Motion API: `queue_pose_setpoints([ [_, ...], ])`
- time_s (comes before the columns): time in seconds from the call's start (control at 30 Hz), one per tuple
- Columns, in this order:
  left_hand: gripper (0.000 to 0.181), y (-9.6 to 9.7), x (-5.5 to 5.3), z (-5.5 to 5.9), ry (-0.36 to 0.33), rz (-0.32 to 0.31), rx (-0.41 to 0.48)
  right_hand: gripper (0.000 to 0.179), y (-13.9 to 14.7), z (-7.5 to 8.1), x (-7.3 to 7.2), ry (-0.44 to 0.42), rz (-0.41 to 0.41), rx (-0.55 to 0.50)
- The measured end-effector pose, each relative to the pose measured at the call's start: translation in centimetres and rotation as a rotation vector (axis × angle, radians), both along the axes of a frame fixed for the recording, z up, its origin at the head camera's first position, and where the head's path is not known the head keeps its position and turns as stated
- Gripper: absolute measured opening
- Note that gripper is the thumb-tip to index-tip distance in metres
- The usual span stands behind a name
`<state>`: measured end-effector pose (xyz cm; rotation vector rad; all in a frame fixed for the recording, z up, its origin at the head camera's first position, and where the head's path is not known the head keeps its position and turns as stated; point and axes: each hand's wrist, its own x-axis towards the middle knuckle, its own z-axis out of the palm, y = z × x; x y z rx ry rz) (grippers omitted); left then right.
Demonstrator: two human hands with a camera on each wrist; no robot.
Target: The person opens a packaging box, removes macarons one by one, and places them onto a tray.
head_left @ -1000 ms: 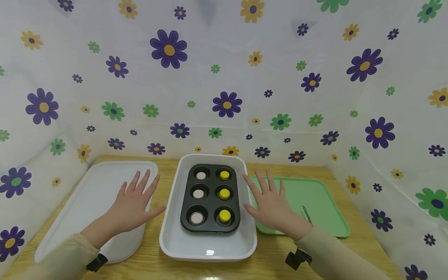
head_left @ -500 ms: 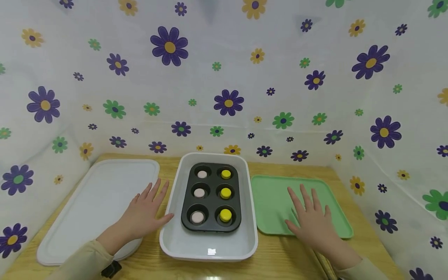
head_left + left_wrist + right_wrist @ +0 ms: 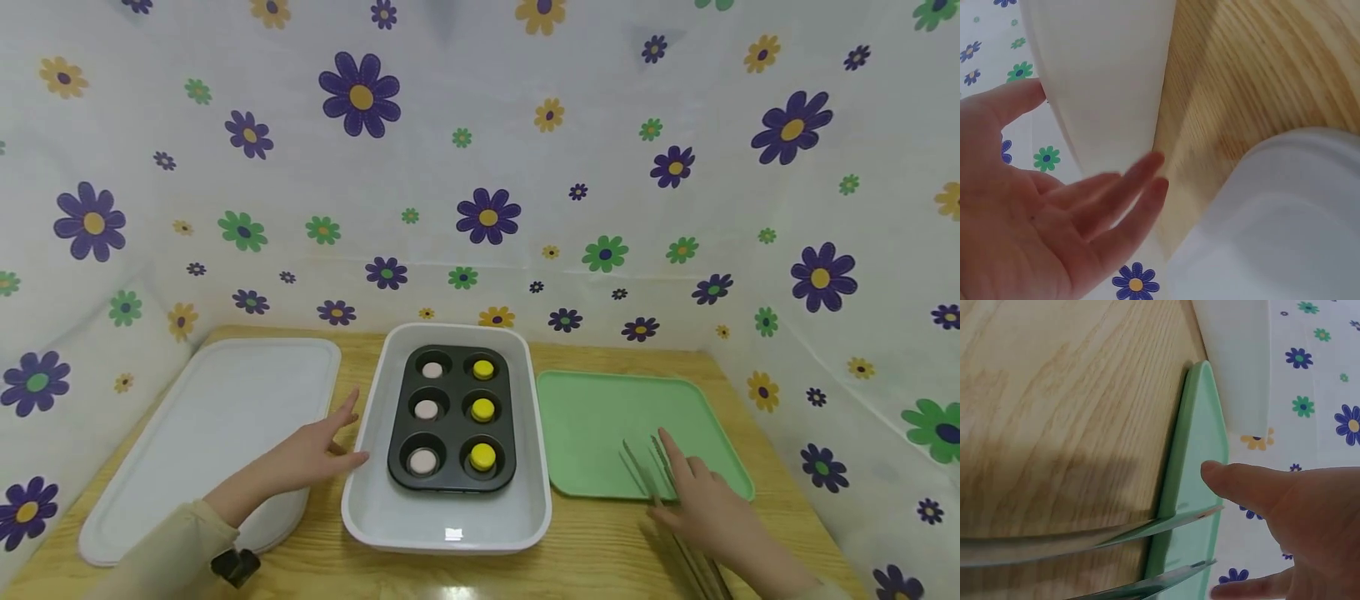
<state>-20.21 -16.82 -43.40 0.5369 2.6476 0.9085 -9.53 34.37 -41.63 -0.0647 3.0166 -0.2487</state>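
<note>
Wooden table (image 3: 600,554) | right hand (image 3: 708,508) now nearer tongs (image 3: 1085,540) | contact unclear

Flower-printed white sheeting (image 3: 420,167) stands behind a wood-grained tabletop (image 3: 600,542)

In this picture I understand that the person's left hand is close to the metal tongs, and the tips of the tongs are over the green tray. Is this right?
Not quite: the right hand is close to the metal tongs, as the head view shows. The left hand is at the white basin. The tips are indeed over the green tray.
</note>
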Motion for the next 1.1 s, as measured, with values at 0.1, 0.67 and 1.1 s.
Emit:
queue_pose_setpoints([
  [0.1, 0.096, -0.2, -0.5, -0.2, -0.110, 0.000, 0.062, 0.117, 0.7, 0.1, 0.0, -0.109, -0.035, -0.092],
  [0.67, 0.092, -0.9, -1.3, -1.8, -0.415, -0.026, 0.427, 0.109, 2.0, -2.0, 1.5, -0.217, -0.141, -0.319],
  [1.1, 0.092, -1.1, -1.4, -2.4, -0.505, -0.019, 0.553, 0.094, 2.3, -1.6, 1.6, -0.169, -0.106, -0.282],
])
